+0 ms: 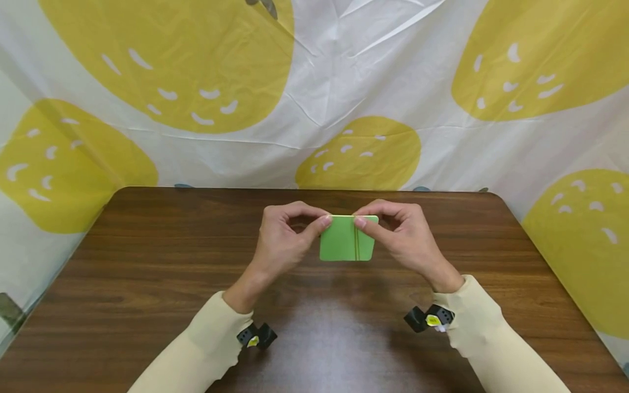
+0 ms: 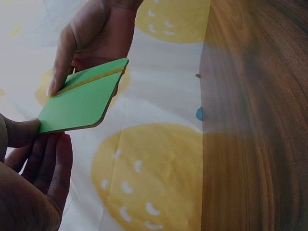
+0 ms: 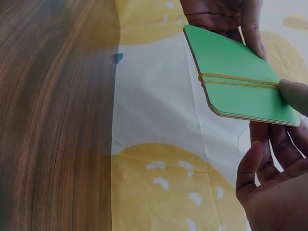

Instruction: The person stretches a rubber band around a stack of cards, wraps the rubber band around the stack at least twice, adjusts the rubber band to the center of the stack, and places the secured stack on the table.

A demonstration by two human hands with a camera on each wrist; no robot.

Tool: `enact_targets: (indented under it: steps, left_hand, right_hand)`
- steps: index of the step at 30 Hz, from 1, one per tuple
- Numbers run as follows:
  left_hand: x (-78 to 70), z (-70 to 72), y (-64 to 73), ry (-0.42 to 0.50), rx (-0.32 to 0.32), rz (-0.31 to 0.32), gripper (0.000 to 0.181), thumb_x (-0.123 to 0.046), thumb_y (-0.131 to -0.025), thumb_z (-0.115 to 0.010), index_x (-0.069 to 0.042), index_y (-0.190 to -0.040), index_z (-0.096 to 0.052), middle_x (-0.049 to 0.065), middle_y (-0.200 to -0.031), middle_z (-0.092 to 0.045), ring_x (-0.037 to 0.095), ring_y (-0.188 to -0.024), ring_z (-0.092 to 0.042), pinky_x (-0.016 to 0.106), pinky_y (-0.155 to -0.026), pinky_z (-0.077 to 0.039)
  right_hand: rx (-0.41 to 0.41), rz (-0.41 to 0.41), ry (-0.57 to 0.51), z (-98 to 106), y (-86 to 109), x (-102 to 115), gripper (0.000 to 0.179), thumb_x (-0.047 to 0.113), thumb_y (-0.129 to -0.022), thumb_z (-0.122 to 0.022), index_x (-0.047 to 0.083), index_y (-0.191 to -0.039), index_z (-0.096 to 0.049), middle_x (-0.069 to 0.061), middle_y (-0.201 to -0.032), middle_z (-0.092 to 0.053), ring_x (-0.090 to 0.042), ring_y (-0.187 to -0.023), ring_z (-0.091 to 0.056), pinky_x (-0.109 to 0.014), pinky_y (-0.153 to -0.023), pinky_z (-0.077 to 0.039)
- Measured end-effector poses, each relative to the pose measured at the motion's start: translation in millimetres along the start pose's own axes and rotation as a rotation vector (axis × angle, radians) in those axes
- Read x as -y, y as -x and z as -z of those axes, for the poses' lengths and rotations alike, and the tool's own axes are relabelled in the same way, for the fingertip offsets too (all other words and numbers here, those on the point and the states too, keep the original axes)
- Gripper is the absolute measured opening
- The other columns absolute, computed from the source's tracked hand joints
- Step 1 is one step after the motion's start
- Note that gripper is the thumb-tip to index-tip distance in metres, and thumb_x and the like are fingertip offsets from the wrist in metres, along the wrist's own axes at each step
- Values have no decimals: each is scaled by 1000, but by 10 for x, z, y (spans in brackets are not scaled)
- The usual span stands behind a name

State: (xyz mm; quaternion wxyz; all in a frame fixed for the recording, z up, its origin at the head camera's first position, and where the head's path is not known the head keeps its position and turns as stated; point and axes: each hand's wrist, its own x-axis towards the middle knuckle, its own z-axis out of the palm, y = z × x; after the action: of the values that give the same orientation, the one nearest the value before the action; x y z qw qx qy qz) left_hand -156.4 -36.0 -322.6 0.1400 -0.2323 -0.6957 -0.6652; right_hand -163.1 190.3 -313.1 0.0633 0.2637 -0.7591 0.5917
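Observation:
A thin stack of green cards [image 1: 337, 240] with rounded corners is held up above the table, its broad face toward the head camera. A tan rubber band [image 1: 357, 244] runs round it in two strands, nearer its right side. My left hand [image 1: 285, 232] pinches the upper left corner between thumb and fingers. On the top edge, my right hand [image 1: 405, 232] grips with its thumb [image 3: 294, 96] over the band. Layered edges of the cards [image 3: 236, 57] show in the right wrist view. The far side of the stack is hidden in the head view.
The brown wooden table [image 1: 147, 262] spreads beneath both hands. Behind it hangs a white cloth [image 1: 334, 71] printed with large yellow fruit shapes. Small black cameras [image 1: 255, 335] sit at both wrists, by the cream sleeves [image 1: 206, 338].

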Motion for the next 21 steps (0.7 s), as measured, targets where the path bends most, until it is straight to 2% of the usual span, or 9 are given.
enact_targets:
  steps: [7, 13, 21]
  left_hand:
    - [-23, -9, 12, -3, -3, 6, 4, 4, -87, -77, 6, -90, -78, 13, -84, -75, 11, -71, -67, 26, -65, -58]
    - [-19, -26, 19, 1, -3, 2, 4, 4, -87, -76, 5, -90, -78, 13, -84, -75, 12, -71, -68, 35, -65, -60]
    - [-41, -71, 30, -2, 14, -5, 3, 3, -87, -77, 4, -90, -78, 12, -85, -75, 15, -73, -68, 32, -65, -59]
  right_hand:
    - [16, 7, -9, 3, -7, -9, 8, -1, -93, -72, -3, -99, -77, -11, -94, -73, -20, -85, -65, -23, -70, -51]
    - [38, 33, -16, -13, 1, -4, 13, -5, -94, -68, -4, -104, -76, -12, -98, -72, -20, -91, -65, -25, -77, -52]
    - [21, 21, -1, -45, 11, 5, 6, -4, -90, -73, -1, -95, -76, -14, -92, -70, -20, -84, -65, -25, -66, -55]
